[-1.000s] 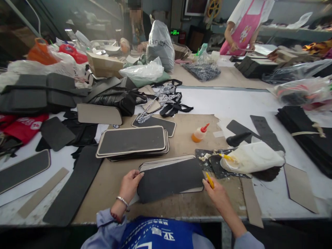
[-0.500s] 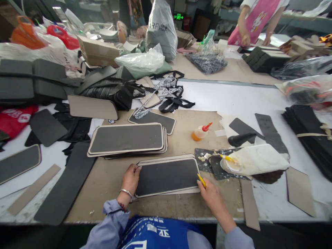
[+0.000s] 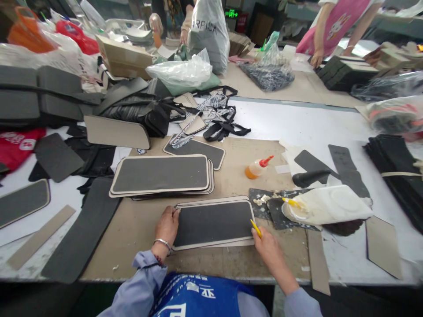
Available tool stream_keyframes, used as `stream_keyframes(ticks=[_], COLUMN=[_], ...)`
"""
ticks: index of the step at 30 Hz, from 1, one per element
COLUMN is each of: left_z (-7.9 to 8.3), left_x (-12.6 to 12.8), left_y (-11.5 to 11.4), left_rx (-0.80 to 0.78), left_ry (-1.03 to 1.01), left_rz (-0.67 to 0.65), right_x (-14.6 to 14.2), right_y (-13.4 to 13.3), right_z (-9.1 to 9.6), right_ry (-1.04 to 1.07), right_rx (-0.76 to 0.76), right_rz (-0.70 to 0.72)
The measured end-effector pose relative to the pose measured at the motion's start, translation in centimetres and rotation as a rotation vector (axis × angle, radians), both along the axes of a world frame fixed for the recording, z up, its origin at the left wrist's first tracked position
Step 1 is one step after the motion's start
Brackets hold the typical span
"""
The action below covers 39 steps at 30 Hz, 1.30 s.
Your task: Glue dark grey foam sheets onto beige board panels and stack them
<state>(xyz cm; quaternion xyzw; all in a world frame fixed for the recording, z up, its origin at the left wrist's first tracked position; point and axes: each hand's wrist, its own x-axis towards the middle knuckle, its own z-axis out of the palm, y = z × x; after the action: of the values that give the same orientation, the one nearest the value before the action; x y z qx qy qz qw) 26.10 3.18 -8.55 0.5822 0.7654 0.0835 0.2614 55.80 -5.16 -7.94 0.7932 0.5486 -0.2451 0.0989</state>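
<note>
The dark panel (image 3: 213, 222) lies on top of a small pile on the brown board (image 3: 139, 229), right in front of the person. It looks like it is being set flat and straight. The left hand (image 3: 167, 226) rests bent fingers on its left end; I cannot tell if it grips. The right hand (image 3: 269, 248) is at the right end and holds a yellow stick (image 3: 255, 228). Even edges call for soft pushes from both ends. The big table (image 3: 297, 127) has a bigger pile (image 3: 160, 174) behind, a white tub (image 3: 327, 204) to the right and a glue bottle (image 3: 257, 167). Far back stands a person in a pink apron (image 3: 333, 24)
</note>
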Motion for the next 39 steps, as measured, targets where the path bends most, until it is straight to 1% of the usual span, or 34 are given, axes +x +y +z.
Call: stream_keyframes(ticks=[5, 8, 12, 15, 17, 20, 22, 25, 27, 30, 32, 34, 35, 37, 39], left_z=[-0.1, -0.3, -0.4, 0.2, 0.7, 1.0, 1.0, 0.7, 0.4, 0.1, 0.0, -0.1, -0.2, -0.3, -0.5], left_x=[0.3, 0.3, -0.6, -1.8, -2.3, -2.2, -1.9, -1.6, -1.6, -1.9, -2.2, -2.5, -2.7, -3.1, -3.5], left_y=[0.0, 0.0, -0.4, -1.3, -2.3, -3.7, -4.4, -4.8, -4.8, -4.6, -4.4, -4.2, -4.1, -3.7, -3.3], left_rx=[-0.006, 0.025, 0.08, 0.077, 0.079, 0.091, 0.09, 0.088, 0.087, 0.098, 0.124, 0.126, 0.108, 0.04, -0.03], left_ry=[0.021, -0.021, -0.11, -0.125, -0.137, -0.17, -0.18, -0.179, -0.189, -0.234, -0.295, -0.4, -0.466, -0.591, -0.682], left_rz=[0.009, 0.033, 0.14, 0.201, 0.183, 0.093, 0.047, 0.044, 0.061, 0.082, 0.111, 0.182, 0.23, 0.32, 0.353], right_x=[-0.1, -0.2, 0.2, 1.0, 1.5, 1.6, 1.4, 0.9, 0.7, 0.3, 0.1, -0.2, -0.3, -0.5, -0.7], right_y=[0.3, 0.4, 0.1, -0.2, -0.3, -0.2, 0.0, 0.2, 0.2, 0.1, 0.1, 0.3, 0.4, 0.6, 0.7], right_z=[0.1, 0.2, 0.4, 0.2, -0.1, -0.7, -1.0, -1.1, -1.0, -0.6, -0.3, 0.0, 0.1, 0.0, -0.4], right_ry=[-0.01, -0.037, -0.055, -0.068, -0.082, -0.092, -0.097, -0.102, -0.113, -0.092, -0.019, 0.09, 0.149, 0.254, 0.319], right_rx=[-0.034, -0.05, -0.059, -0.022, 0.064, 0.198, 0.225, 0.219, 0.236, 0.319, 0.39, 0.424, 0.42, 0.362, 0.286], right_rz=[0.005, 0.019, 0.036, 0.025, 0.045, 0.123, 0.151, 0.149, 0.133, 0.097, 0.054, -0.03, -0.081, -0.17, -0.217])
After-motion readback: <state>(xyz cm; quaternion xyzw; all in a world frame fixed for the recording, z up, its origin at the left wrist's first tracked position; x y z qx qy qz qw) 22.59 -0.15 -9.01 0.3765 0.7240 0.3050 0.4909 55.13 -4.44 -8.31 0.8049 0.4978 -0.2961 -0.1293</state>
